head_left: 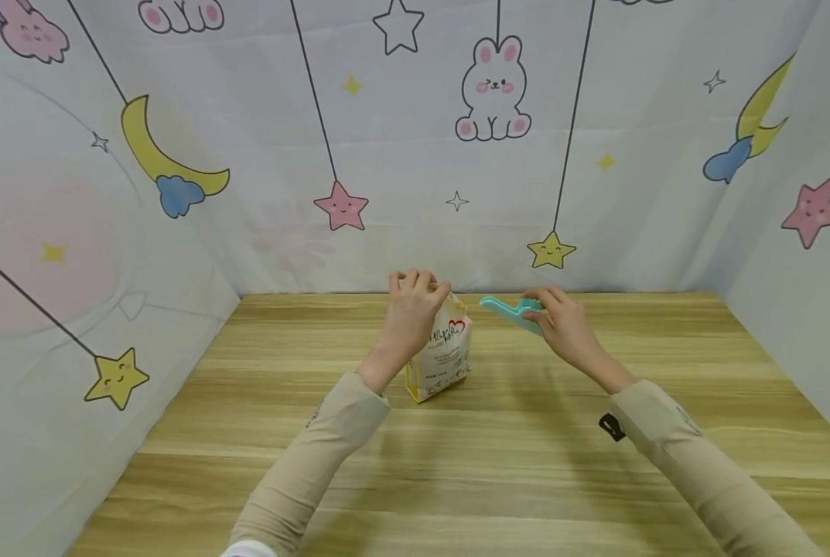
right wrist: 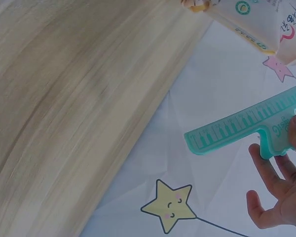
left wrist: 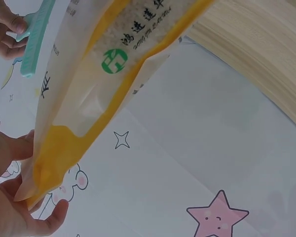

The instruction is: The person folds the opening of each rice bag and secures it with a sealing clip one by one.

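A white and yellow plastic food bag (head_left: 445, 352) with printed writing stands upright on the table, and a see-through panel (left wrist: 148, 24) on its side shows pale grains. My left hand (head_left: 415, 309) pinches the bag's top edge between thumb and fingers. To the right of the bag, my right hand (head_left: 566, 325) holds a teal sealing clip (right wrist: 246, 121) by its handle, thumb on one side and fingers on the other. The clip's long bar has ruler-like marks and points toward the bag, apart from it in the head view.
The wood-grain table (head_left: 498, 480) reaches back to a white cloth backdrop (head_left: 415, 155) printed with stars, moons and rabbits. Cloth also hangs along both sides. A small black strap piece (head_left: 611, 427) hangs by the right sleeve.
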`<state>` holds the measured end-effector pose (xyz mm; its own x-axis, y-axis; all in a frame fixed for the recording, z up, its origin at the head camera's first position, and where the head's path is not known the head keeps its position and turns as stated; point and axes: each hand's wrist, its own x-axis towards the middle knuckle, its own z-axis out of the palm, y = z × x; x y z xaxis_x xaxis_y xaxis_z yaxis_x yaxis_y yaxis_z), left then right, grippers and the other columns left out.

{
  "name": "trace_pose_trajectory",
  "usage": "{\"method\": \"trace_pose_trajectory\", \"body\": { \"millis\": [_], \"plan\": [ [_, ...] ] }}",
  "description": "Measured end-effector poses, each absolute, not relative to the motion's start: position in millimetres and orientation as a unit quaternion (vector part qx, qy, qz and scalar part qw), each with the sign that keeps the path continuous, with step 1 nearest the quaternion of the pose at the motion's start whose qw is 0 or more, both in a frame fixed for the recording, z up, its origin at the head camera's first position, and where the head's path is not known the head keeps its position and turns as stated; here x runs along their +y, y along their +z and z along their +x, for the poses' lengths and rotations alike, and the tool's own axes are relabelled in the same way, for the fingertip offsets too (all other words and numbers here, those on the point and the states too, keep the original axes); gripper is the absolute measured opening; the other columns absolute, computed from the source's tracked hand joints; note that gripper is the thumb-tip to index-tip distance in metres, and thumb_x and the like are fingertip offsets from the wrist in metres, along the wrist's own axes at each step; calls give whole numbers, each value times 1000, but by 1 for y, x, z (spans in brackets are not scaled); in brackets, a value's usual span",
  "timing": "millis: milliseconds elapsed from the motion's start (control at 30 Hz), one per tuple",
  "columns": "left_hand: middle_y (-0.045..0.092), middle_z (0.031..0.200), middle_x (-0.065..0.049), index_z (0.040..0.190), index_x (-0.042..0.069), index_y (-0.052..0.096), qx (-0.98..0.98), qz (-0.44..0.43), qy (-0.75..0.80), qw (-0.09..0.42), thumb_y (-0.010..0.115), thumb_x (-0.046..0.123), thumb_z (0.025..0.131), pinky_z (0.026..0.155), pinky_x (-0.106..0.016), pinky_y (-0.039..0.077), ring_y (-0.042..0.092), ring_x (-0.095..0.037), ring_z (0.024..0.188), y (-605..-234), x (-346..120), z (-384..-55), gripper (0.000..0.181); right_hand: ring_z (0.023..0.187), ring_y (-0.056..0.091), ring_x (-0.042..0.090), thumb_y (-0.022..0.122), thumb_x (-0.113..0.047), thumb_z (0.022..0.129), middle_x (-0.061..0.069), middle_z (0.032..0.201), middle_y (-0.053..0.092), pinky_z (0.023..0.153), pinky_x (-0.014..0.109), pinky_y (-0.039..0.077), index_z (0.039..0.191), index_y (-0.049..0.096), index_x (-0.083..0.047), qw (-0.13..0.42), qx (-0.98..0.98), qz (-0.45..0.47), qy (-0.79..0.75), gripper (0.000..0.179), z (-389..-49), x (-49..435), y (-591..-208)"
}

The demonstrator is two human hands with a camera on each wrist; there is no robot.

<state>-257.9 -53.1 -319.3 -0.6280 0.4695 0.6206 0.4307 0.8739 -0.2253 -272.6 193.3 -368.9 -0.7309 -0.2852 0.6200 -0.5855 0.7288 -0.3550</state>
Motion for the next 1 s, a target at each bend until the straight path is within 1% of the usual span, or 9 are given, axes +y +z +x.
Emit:
{"method": "trace_pose_trajectory", "body": {
  "millis": [100,233,367,533,667,800,1000],
  "plan": [
    [62,95,-4,99,16,62,-898,-251,23,360,61,0,78,86,-42,38,55,-21,91,-320,-53,-259,26,80,60,31,65,-10,77,14,94,60,64,41,42,101,59,-3,280,-884,248,281,25,-275,192,-368],
    [63,92,-4,99,15,62,-891,-246,22,381,61,2,79,84,-42,39,56,-21,88,-321,-53,-260,24,84,59,31,64,-9,78,15,95,60,67,43,47,101,58,-2,283,-878,247,296,25,-277,190,-367],
    [64,91,-3,98,14,62,-887,-237,23,397,63,5,78,83,-41,40,57,-20,87,-322,-52,-261,22,85,58,31,63,-8,78,17,96,60,70,42,49,103,58,0,288,-870,251,312,26,-281,187,-366],
    [64,92,-4,97,14,62,-889,-231,15,395,64,4,76,83,-41,40,57,-21,87,-322,-52,-260,23,86,58,31,63,-8,78,16,98,60,71,42,48,104,58,-1,289,-865,251,325,27,-285,183,-365],
    [63,92,-4,97,14,62,-892,-228,9,390,64,3,76,83,-41,40,57,-20,87,-322,-52,-260,24,87,58,30,64,-8,78,15,98,61,72,42,46,103,59,-2,298,-863,250,322,27,-287,179,-363],
    [63,92,-4,96,15,62,-893,-227,-2,390,63,2,76,83,-42,39,57,-21,86,-322,-52,-259,24,87,58,31,64,-8,78,14,98,62,71,43,41,103,59,-4,306,-863,250,315,26,-289,177,-362],
    [61,90,-5,93,15,63,-889,-227,-16,398,63,2,77,83,-41,38,55,-21,85,-324,-51,-259,21,87,58,30,62,-7,79,12,103,60,71,42,32,105,58,-7,300,-869,242,308,26,-292,174,-361]
  ]
}}
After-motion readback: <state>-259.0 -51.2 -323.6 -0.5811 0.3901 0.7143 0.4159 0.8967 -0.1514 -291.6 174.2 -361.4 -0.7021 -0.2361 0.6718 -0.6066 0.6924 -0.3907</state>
